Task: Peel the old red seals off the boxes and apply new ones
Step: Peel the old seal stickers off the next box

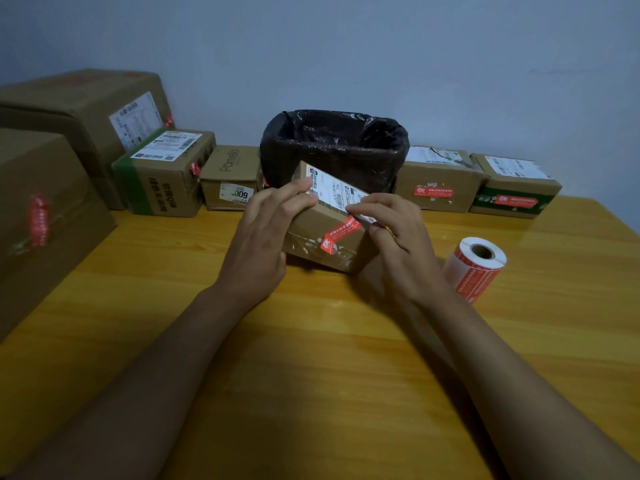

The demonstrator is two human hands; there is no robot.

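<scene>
Peeling partway off the small brown cardboard box [329,233], a red paper seal with white print [341,233] runs from the box's top edge down its near side, its lower end curled free of the cardboard. The box is tilted toward the camera, near the middle of the yellow wooden desk [311,341], with a white shipping label on its upper face. The right hand [391,230] pinches the seal's upper end between thumb and forefinger, so its grip is narrow and closed on the seal. The left hand [266,237] steadies the box, fingers laid nearly straight along the top left edge and over the label, a loose, wide grip that presses rather than clasps.

Just behind the box stands a bin lined with a black plastic bag [334,147]. To the right of the hands, a white roll of red seal stickers [474,265] lies on the desk, apart from the box.

Along the wall sit more cardboard boxes: two low ones on the right [440,181] [516,188] bearing red seals, a small one marked "Pomelo" [230,178], a green-taped one [166,174], and two large cartons at the left [86,109] [41,216].
</scene>
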